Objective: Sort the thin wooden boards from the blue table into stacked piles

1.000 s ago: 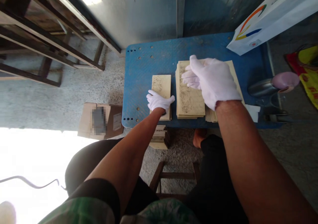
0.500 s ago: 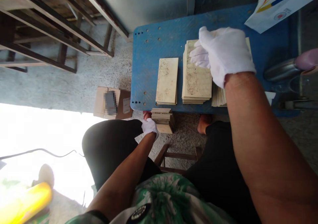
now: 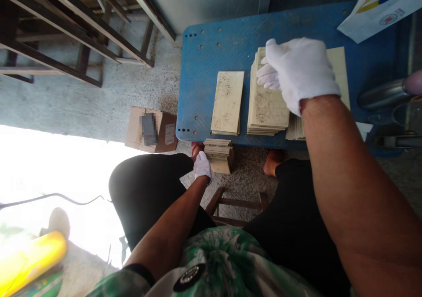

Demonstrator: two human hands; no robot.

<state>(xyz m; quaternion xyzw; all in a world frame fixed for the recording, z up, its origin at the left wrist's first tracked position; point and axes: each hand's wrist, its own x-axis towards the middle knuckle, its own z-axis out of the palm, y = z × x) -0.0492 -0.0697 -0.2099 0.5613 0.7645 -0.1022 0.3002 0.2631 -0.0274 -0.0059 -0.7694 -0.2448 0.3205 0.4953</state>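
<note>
My right hand [image 3: 298,73], in a white glove, hovers over or rests on a tall stack of cream rectangular boards [image 3: 268,106]; I cannot tell if it touches. Its thumb and fingers are apart, with nothing visible in them. Another cream stack [image 3: 339,64] is partly hidden behind that hand. To the left lies a low pile of speckled cream boards [image 3: 228,103]. My left hand [image 3: 202,166], also gloved, is low beside a stack of boards [image 3: 220,156] below the table edge. Its fingers look stretched out, close to that stack's left side.
The boards lie on a blue table [image 3: 198,81]. A white printed bag [image 3: 379,13], a metal flask [image 3: 382,93] and a clear cup [image 3: 404,112] are at right. A cardboard box [image 3: 166,134] sits on the floor at left, with a wooden stool [image 3: 240,204] between my legs.
The view has shifted slightly, so the table and stacks appear farther right. My left hand's fingers now point more upward beside the lower stack. My right hand keeps nearly the same pose.
</note>
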